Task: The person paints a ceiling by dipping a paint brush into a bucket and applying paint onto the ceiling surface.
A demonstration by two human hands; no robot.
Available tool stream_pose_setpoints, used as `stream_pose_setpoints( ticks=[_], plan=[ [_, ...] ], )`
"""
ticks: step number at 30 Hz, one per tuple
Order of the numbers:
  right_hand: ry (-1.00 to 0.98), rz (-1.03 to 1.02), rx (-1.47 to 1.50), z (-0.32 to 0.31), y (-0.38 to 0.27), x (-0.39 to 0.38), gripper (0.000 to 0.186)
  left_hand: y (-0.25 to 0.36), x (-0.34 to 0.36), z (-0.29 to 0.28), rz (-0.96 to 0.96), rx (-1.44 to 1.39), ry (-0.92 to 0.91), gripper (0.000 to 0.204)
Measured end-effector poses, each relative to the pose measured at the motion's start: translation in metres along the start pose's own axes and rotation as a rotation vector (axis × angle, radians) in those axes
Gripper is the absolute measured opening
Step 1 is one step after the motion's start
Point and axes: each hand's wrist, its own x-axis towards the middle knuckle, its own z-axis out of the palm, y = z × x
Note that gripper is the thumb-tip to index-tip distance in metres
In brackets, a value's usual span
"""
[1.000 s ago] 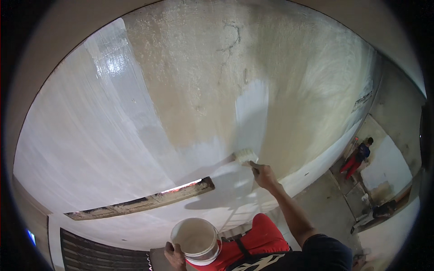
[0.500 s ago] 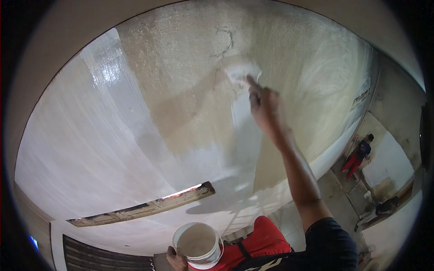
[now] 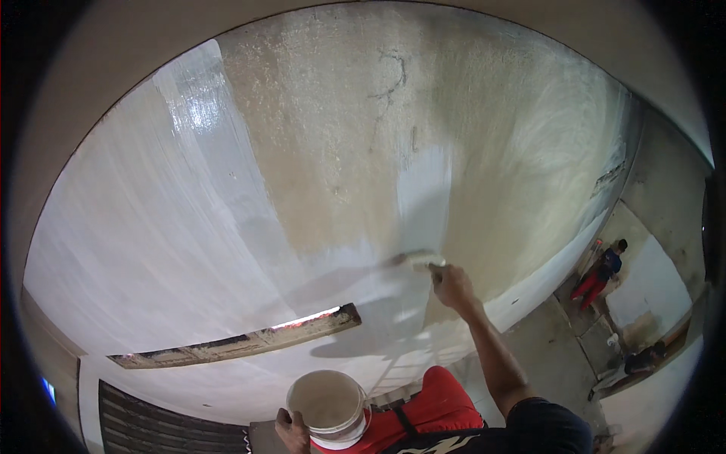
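Tall plaster wall [image 3: 340,197], bowed by the lens: white-coated at left and low down, beige in the middle. Long, dark-edged recessed slot [image 3: 242,342] sits below and left of your brush; dark slatted panel [image 3: 166,424] at lower left. Co-worker in red trousers [image 3: 603,272], far right, well apart from you. White round plastic bucket [image 3: 346,436]: your left hand [image 3: 292,431] grips its left side. Wide pale-bristled brush [image 3: 423,261] is just beyond your right hand [image 3: 454,289], fingers closed around its handle. Bristles point up-left; the head's long axis runs nearly level. Wall contact: cannot tell.
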Motion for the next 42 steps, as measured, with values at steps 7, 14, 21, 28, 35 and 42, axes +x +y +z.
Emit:
stream_pose_setpoints(
  ticks=[7, 14, 21, 28, 35, 42],
  plan=[
    [0.461, -0.228, 0.148, -0.154, -0.128, 0.090, 0.028, 0.013, -0.005, 0.001, 0.109, -0.008, -0.029, 0.040],
    [0.497, -0.252, 0.125, -0.155, -0.140, 0.086, 0.041, 0.007, -0.005, 0.007, 0.104, -0.134, 0.005, 0.040],
    [0.232, -0.122, -0.157, -0.039, -0.065, 0.018, 0.045, 0.027, -0.003, 0.006, 0.036, 0.036, 0.017, 0.038],
    [-0.387, 0.019, 0.405, -0.032, -0.040, -0.045, 0.046, 0.028, -0.008, 0.002, -0.027, 0.054, 0.081, 0.039],
    [-0.979, -0.576, 0.271, -0.066, -0.137, -0.061, 0.044, 0.039, -0.021, 0.016, -0.018, 0.121, 0.042, 0.033],
    [-1.213, -1.036, -0.118, 0.019, -0.172, -0.123, 0.028, 0.044, -0.036, 0.011, 0.022, 0.257, 0.033, 0.038]
  ],
)
